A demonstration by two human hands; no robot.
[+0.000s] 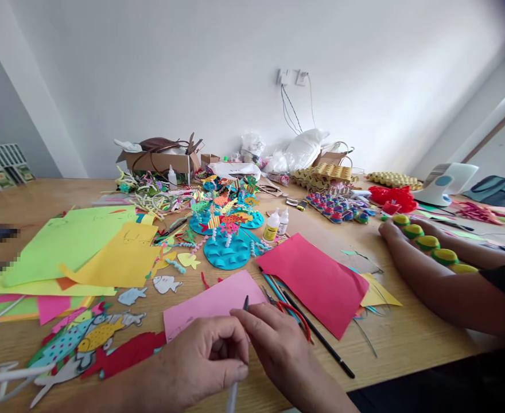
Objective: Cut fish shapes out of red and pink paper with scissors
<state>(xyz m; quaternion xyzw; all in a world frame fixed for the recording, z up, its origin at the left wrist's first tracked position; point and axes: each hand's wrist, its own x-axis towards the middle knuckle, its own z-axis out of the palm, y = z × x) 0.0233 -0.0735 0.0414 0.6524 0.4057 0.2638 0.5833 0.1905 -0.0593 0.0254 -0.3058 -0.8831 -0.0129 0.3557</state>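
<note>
My left hand (212, 350) is closed, thumb against curled fingers, and a narrow white strip (232, 397) hangs below it. Against it rests my right hand (278, 338), fingers bent together around a slim stick whose dark pointed tip (247, 302) pokes up between the hands. Most of the stick is hidden by my fingers. Beneath the hands lies a pink paper sheet (218, 301) with pencil outlines. Red-handled scissors (306, 327) and a black pencil (336, 358) lie just right of my right hand. Cut-out paper fish (100, 335) are spread at the left.
Blue round bases (226, 258) carry paper fish on spiral strips. Two glue bottles (272, 225) stand behind a red sheet (317, 281). Green paper (76, 241) is stacked left. At right, another person's arms (428, 281) reach in, holding a green-and-yellow egg-carton strip (428, 242).
</note>
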